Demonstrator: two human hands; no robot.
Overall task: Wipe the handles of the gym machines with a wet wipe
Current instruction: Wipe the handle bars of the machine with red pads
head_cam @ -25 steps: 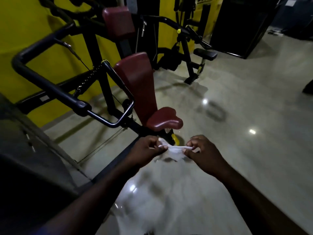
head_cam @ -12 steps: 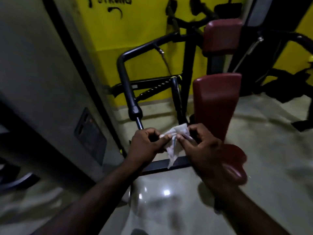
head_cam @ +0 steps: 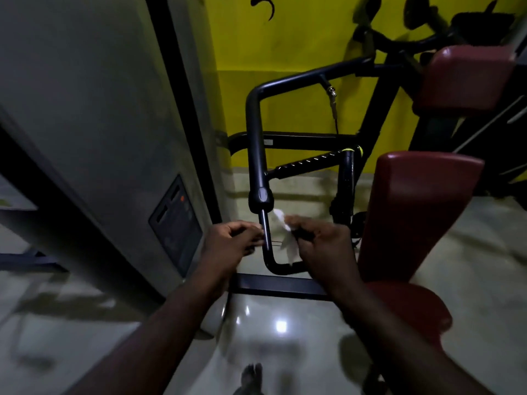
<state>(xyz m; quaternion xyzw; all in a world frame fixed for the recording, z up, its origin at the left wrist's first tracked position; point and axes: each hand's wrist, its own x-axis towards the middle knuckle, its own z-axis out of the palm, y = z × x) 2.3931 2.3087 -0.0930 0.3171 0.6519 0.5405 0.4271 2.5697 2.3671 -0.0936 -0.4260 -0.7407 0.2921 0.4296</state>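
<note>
Right hand point(head_cam: 322, 252) pinches wipe point(head_cam: 286, 240) just beside handle point(head_cam: 266, 235), left hand point(head_cam: 231, 245) curled at it, grip unclear; best wrap wipe fully round, then slide.

White wet wipe point(head_cam: 287, 240) (crumpled) hangs just right of the thin, upright black handle point(head_cam: 266, 232).

Dim, blurred wide-angle view (perhaps overhead light), floor point(head_cam: 285, 332) glare.

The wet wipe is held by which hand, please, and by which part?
The right hand pinches the wet wipe near its middle; the left hand seems clear of it.
</note>
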